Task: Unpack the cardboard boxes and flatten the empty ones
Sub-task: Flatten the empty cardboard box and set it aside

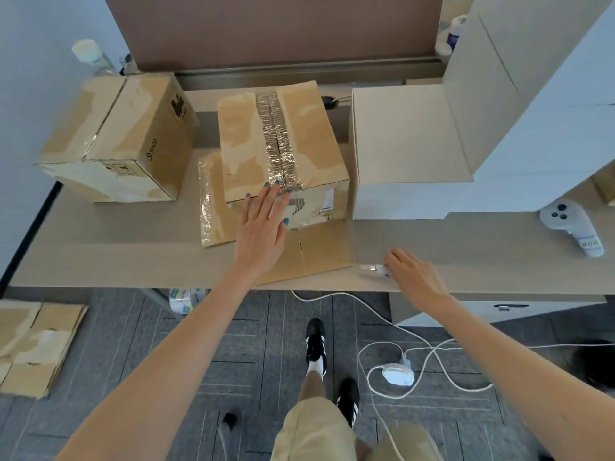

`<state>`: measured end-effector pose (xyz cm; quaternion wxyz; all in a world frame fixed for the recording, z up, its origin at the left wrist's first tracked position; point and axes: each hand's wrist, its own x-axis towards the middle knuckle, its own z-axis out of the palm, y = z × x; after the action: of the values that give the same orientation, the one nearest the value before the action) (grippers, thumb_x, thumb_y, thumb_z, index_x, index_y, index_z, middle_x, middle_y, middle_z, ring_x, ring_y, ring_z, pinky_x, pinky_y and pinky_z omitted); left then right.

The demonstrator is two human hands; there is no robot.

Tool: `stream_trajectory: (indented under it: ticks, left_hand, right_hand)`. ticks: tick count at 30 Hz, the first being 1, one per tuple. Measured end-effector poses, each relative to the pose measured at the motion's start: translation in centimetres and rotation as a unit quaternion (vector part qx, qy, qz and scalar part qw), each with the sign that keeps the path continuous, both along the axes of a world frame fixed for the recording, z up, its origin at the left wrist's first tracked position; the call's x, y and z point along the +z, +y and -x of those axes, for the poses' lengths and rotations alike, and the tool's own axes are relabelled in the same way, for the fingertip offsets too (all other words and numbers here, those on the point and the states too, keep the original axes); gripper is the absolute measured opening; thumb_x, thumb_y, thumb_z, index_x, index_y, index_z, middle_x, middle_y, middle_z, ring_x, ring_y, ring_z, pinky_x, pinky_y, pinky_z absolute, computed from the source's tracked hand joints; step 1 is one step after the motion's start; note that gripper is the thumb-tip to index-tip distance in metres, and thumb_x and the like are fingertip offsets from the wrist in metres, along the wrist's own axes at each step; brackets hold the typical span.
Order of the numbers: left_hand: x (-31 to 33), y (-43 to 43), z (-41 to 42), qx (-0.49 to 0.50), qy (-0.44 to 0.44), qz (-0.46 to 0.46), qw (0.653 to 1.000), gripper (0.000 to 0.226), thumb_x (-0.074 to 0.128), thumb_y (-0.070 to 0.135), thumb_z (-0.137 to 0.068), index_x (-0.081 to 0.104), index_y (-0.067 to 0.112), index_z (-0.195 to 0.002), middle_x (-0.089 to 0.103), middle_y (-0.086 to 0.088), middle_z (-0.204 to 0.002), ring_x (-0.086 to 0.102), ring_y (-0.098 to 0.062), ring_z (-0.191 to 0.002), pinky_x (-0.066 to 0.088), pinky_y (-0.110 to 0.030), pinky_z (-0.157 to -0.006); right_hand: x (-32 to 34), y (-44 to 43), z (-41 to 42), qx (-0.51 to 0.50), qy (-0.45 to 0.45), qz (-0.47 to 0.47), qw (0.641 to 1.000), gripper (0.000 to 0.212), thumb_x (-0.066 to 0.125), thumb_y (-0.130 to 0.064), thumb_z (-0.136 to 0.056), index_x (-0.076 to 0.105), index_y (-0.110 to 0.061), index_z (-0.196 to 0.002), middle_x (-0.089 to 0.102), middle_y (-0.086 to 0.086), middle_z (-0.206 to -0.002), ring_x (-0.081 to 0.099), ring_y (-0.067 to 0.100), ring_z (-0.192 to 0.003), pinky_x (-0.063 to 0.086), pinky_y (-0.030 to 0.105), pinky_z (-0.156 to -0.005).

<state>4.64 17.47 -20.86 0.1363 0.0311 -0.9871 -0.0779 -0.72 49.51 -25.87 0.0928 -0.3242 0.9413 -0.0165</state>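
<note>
A taped brown cardboard box [243,138] stands mid-table on a flattened piece of cardboard [319,254]. My left hand [264,227] lies with straight, spread fingers on the box's near top edge and front face. My right hand [412,274] is at the table's near edge, its fingers curled round a small white cutter-like tool [374,268]. A second taped brown box [113,138] stands at the left. A white box [402,151] sits to the right of the middle one.
A tall white box [532,81] rises at the back right. A white controller [572,227] lies on the table's right. Flattened cardboard [36,344] lies on the floor at the left. White cables and an adapter [397,372] trail on the floor by my feet.
</note>
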Motion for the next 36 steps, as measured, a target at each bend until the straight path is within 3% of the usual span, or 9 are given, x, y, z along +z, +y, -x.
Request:
stream_trajectory:
  ticks: [2,7,11,16,26,29,32,36]
  left_hand:
    - [0.0,0.0,0.0,0.002,0.004,-0.004,1.0,0.05,0.043,0.016,-0.098,0.038,0.018,-0.148,0.029,-0.006,-0.16,0.018,-0.023,-0.151,0.009,-0.049,-0.123]
    - [0.3,0.5,0.2,0.015,0.029,-0.011,0.999,0.046,0.046,0.013,-0.097,0.046,0.016,-0.143,0.032,-0.009,-0.158,0.027,-0.028,-0.147,0.014,-0.05,-0.122]
    - [0.7,0.9,0.3,0.031,0.046,-0.002,0.998,0.045,0.05,0.009,-0.093,0.05,0.018,-0.137,0.041,-0.011,-0.145,0.043,-0.032,-0.132,0.018,-0.049,-0.119]
    - [1.1,1.1,0.6,0.038,0.062,-0.007,0.997,0.042,0.051,0.006,-0.093,0.053,0.016,-0.133,0.048,-0.011,-0.135,0.046,-0.03,-0.126,0.026,-0.049,-0.114]
    - [3.2,0.5,3.1,0.093,0.074,-0.06,0.991,0.021,0.045,0.01,-0.094,0.059,0.011,-0.11,0.052,-0.008,-0.114,0.052,-0.027,-0.102,0.037,-0.044,-0.098]
    - [3.7,-0.3,4.1,0.115,0.067,-0.068,0.989,0.018,0.051,0.012,-0.093,0.058,0.011,-0.11,0.05,-0.01,-0.121,0.05,-0.03,-0.108,0.035,-0.045,-0.099]
    - [4.0,-0.9,5.1,0.183,0.012,-0.076,0.98,0.032,0.054,0.025,-0.094,0.053,0.01,-0.122,0.042,-0.014,-0.137,0.04,-0.036,-0.127,0.029,-0.049,-0.106]
    - [4.8,-1.3,7.0,0.281,-0.099,-0.127,0.946,0.059,0.051,0.045,-0.095,0.037,0.009,-0.139,0.017,-0.02,-0.157,0.011,-0.044,-0.146,0.015,-0.06,-0.115]
  right_hand:
    - [-0.4,0.8,-0.2,0.001,-0.006,-0.023,1.0,0.026,0.07,-0.007,-0.081,0.052,-0.017,-0.096,0.051,-0.001,-0.095,0.055,0.019,-0.084,0.031,0.025,-0.057]
    - [-0.4,2.2,-0.8,0.001,0.018,-0.037,0.999,0.035,0.071,0.004,-0.072,0.057,-0.015,-0.097,0.055,0.001,-0.097,0.056,0.022,-0.086,0.032,0.027,-0.06]
    - [-0.4,2.6,-0.8,-0.004,0.022,-0.022,0.999,0.037,0.067,0.004,-0.076,0.055,-0.014,-0.106,0.056,-0.001,-0.102,0.055,0.022,-0.091,0.034,0.028,-0.066]
    - [0.0,1.8,-0.2,-0.012,0.024,0.008,1.0,0.029,0.074,-0.006,-0.076,0.057,-0.014,-0.098,0.057,0.0,-0.095,0.056,0.023,-0.085,0.039,0.032,-0.07]
    - [6.5,-7.2,4.3,0.007,0.118,0.175,0.977,0.022,0.068,-0.008,-0.083,0.058,-0.008,-0.103,0.059,0.005,-0.099,0.056,0.023,-0.085,0.047,0.036,-0.073]
    - [8.3,-10.2,5.8,0.022,0.135,0.199,0.97,0.023,0.068,-0.01,-0.084,0.058,-0.009,-0.105,0.057,0.005,-0.104,0.056,0.024,-0.09,0.047,0.036,-0.074]
    - [9.2,-12.7,7.0,0.021,0.126,0.213,0.969,0.023,0.066,-0.013,-0.087,0.059,-0.01,-0.109,0.056,0.006,-0.111,0.056,0.025,-0.097,0.047,0.036,-0.077]
    - [9.4,-14.5,8.2,0.039,0.096,0.208,0.973,0.028,0.05,-0.019,-0.098,0.058,-0.015,-0.124,0.048,0.007,-0.139,0.045,0.025,-0.128,0.039,0.038,-0.1]
